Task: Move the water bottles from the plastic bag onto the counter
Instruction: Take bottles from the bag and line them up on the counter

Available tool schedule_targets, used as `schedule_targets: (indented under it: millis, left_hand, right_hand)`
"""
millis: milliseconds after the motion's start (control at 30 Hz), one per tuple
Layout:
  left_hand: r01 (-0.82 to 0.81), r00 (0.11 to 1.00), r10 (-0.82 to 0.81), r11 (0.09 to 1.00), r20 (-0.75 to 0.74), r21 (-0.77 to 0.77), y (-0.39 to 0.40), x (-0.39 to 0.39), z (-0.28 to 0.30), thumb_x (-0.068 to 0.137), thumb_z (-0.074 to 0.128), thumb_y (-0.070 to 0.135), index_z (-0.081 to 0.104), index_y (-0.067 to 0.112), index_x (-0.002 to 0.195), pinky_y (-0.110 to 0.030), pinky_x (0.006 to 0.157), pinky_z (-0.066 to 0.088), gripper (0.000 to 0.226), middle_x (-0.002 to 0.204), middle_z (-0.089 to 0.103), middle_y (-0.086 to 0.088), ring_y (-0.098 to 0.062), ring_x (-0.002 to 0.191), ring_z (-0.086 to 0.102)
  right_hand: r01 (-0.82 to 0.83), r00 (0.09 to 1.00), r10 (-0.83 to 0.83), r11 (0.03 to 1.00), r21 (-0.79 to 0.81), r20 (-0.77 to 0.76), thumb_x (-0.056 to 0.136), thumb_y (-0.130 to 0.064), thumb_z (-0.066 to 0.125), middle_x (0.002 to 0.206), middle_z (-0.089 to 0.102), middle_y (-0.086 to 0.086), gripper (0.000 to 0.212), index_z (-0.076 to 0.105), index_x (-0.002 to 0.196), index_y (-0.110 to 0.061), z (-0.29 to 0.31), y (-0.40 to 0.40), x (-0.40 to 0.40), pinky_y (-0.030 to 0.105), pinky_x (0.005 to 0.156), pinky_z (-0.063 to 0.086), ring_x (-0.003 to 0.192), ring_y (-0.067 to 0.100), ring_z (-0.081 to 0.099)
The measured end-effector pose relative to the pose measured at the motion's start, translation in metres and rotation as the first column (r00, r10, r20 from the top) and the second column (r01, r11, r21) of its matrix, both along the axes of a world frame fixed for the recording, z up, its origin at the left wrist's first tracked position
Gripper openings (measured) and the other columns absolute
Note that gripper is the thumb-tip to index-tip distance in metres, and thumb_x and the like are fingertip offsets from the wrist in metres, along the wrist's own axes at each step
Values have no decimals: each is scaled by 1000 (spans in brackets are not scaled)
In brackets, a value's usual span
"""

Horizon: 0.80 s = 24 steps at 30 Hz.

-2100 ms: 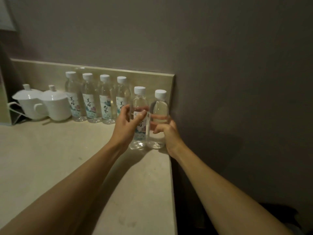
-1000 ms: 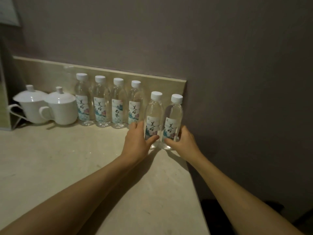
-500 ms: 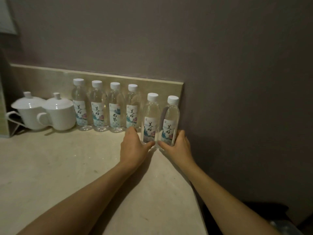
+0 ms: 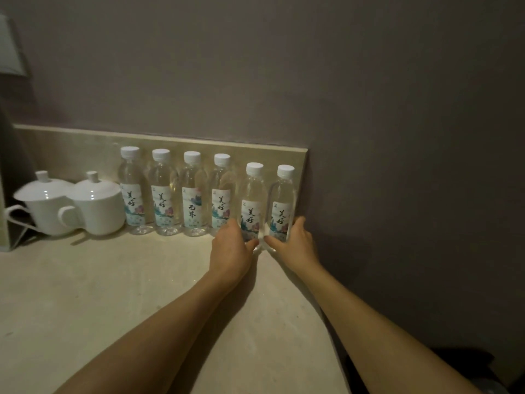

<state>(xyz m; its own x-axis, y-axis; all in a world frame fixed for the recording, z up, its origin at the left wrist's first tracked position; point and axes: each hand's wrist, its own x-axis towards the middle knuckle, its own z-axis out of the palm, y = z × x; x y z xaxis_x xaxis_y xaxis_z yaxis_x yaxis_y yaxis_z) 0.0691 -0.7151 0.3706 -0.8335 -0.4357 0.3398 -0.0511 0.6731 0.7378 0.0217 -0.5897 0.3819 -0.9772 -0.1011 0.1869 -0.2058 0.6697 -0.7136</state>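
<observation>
Several clear water bottles with white caps stand upright in a row on the beige counter (image 4: 119, 294), along its low backsplash. My left hand (image 4: 231, 251) grips the base of the fifth bottle (image 4: 252, 200). My right hand (image 4: 297, 245) grips the base of the last bottle (image 4: 282, 203), which stands at the counter's right end by the wall. Both bottles stand slightly forward of the other bottles (image 4: 176, 194), labels facing me. No plastic bag is in view.
Two white lidded cups (image 4: 74, 206) sit left of the bottles against the backsplash (image 4: 85, 143). The counter's right edge drops off beside my right forearm, next to a grey wall (image 4: 397, 137). A dark shape lies on the floor at the lower right.
Both hands slid down from the bottles' middles to their bases. The two bottles turned so their labels face me and shifted back toward the row.
</observation>
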Motion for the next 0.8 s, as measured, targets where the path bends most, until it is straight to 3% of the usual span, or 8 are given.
schedule_targets:
  millis: [267, 467, 800]
  left_hand:
    - [-53, 998, 54, 997, -13, 60, -6, -5, -5, 78, 82, 29, 49, 14, 110, -31, 77, 52, 48, 114, 68, -9, -28, 103, 67]
    - [-1, 1000, 2, 1000, -9, 29, -5, -9, -2, 81, 79, 25, 47, 12, 122, -48, 87, 58, 53, 121, 67, -11, -30, 103, 69]
    - [6, 1000, -6, 1000, -24, -4, -7, -20, -1, 82, 78, 20, 52, 10, 116, -41, 81, 57, 45, 115, 71, -11, -29, 96, 71]
  right_hand:
    - [50, 997, -45, 996, 81, -60, 81, -45, 71, 134, 48, 12, 65, 31, 124, -15, 0, -3, 2, 46, 91, 52, 117, 35, 56]
    - [69, 995, -56, 984, 164, -83, 85, -44, 68, 134, 56, 14, 60, 37, 124, -11, 1, -7, -3, 48, 96, 48, 120, 34, 56]
    - [72, 996, -63, 982, 174, -59, 85, -47, 66, 130, 58, 15, 60, 36, 122, -11, 3, -12, -15, 45, 89, 51, 115, 38, 59]
